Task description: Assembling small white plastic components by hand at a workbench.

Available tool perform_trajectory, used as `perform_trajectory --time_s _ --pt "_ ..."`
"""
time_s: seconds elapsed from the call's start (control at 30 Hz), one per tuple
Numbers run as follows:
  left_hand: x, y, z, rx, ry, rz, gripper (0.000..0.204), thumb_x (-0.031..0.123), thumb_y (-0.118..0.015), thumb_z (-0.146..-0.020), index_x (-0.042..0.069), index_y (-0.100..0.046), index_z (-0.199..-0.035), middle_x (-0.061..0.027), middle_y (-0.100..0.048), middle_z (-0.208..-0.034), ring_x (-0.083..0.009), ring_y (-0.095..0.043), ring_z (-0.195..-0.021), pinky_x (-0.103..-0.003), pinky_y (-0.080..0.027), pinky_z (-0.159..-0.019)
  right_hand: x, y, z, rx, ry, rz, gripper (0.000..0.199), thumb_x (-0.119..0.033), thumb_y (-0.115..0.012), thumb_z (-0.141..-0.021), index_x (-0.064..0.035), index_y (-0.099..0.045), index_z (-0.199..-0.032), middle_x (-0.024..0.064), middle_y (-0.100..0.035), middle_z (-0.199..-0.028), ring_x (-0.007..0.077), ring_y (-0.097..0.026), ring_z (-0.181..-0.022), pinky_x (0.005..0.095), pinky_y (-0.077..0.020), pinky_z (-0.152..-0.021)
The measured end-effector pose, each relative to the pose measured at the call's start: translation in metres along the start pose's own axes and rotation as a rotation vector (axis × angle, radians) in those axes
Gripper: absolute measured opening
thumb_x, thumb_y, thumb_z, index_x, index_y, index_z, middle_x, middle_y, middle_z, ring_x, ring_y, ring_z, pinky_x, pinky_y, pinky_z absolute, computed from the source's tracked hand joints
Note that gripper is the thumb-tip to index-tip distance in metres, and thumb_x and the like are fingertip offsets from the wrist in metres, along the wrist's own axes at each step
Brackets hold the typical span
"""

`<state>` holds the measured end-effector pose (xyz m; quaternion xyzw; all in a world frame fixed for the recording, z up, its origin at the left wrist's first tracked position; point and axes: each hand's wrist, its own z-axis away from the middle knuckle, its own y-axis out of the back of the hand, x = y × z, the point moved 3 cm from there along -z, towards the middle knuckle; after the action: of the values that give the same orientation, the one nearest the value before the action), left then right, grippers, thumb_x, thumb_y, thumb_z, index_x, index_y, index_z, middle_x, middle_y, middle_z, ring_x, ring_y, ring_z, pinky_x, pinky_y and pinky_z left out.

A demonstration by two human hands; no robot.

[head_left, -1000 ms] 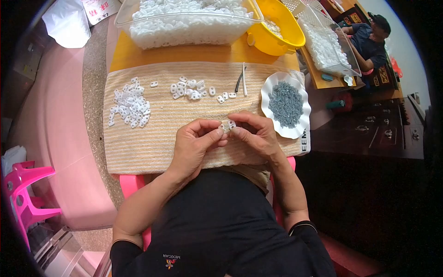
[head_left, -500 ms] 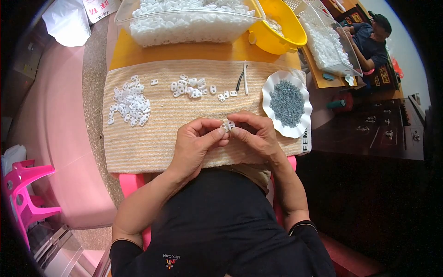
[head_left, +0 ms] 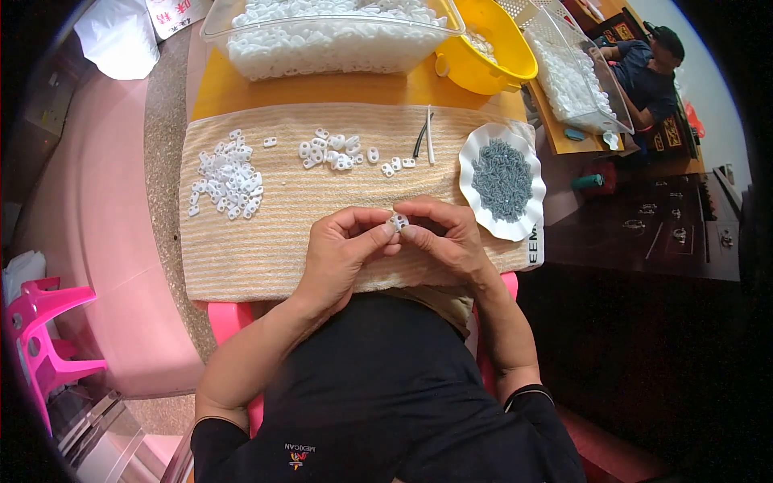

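Left hand [head_left: 342, 249] and right hand [head_left: 447, 237] pinch small white part [head_left: 398, 222] between fingertips.

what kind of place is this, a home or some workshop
Likely a small piecework assembly workshop: clear bins of white plastic parts, a plate of small grey screws, and another person working at a nearby table.

1. White plastic bag [head_left: 121, 36]: upper left corner, on the pink surface, bulging and crumpled.
2. White sheet with red print [head_left: 179, 14]: top edge, just right of the bag, partly cut off.
3. White label strip with dark print [head_left: 535, 244]: at the striped cloth's right edge, below the white scalloped plate.
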<state>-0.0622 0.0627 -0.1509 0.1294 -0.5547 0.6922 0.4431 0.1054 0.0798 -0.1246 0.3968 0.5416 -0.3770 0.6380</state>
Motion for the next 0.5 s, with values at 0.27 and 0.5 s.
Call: perform_trajectory --time_s 0.27,0.5 --pt "0.0021 -0.0018 0.0012 0.001 0.019 0.006 0.018 0.005 -0.066 -0.087 -0.003 -0.063 -0.104 -0.0100 -0.067 -0.092 -0.0144 -0.065 -0.079 -0.025 -0.056 -0.074 -0.0031 -0.0003 0.0006 -0.008 -0.007 -0.014 0.028 0.000 -0.063 -0.087 0.0049 -0.061 -0.114 0.0081 -0.062 -0.103 0.0133 -0.059 -0.096 0.0241 -0.0465 -0.084" --pt "0.0026 -0.0021 0.0022 0.001 0.064 0.028 0.018 0.005 -0.066 -0.087 -0.002 -0.063 -0.103 -0.0092 -0.067 -0.092 -0.0136 -0.065 -0.078 -0.025 -0.056 -0.073 -0.0009 0.0001 0.0002 -0.010 0.000 -0.031 0.028 -0.004 -0.065 -0.087 0.0048 -0.062 -0.113 0.0067 -0.063 -0.101 0.0121 -0.060 -0.094 0.0243 -0.0475 -0.083"
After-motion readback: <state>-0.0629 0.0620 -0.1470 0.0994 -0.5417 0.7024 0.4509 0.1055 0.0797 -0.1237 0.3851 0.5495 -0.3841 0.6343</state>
